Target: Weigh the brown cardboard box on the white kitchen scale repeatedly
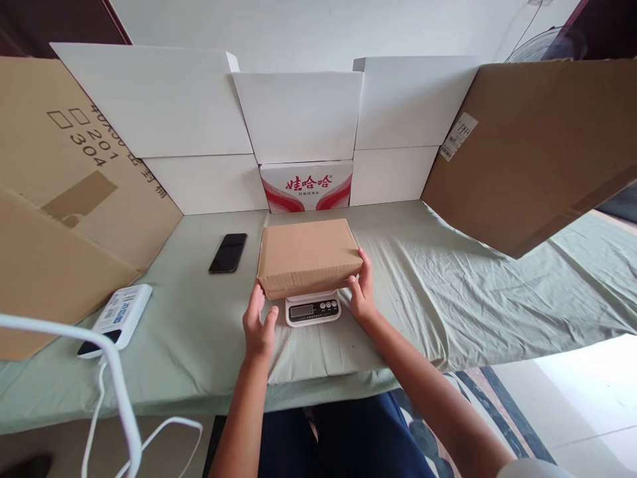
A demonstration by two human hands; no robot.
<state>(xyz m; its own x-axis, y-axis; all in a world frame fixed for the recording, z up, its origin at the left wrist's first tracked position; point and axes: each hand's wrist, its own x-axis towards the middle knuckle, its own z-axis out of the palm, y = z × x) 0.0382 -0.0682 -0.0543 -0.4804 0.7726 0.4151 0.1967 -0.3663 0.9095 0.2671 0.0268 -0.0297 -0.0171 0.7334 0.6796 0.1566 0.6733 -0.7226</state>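
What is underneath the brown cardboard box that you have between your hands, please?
A small white scale sits under the cardboard box. Only its front strip with display and buttons shows; the weighing platform is covered by the box.

The closed cardboard box (pixel 308 255) is plain tan, sitting on a white kitchen scale (pixel 313 309) with a grey display. The wrinkled bedsheet-style table cover (pixel 448 285) is pale sage green. The flat slab phone (pixel 228 252) is glossy black. The white carton at the back (pixel 306 186) has red lettering and red swooshes.
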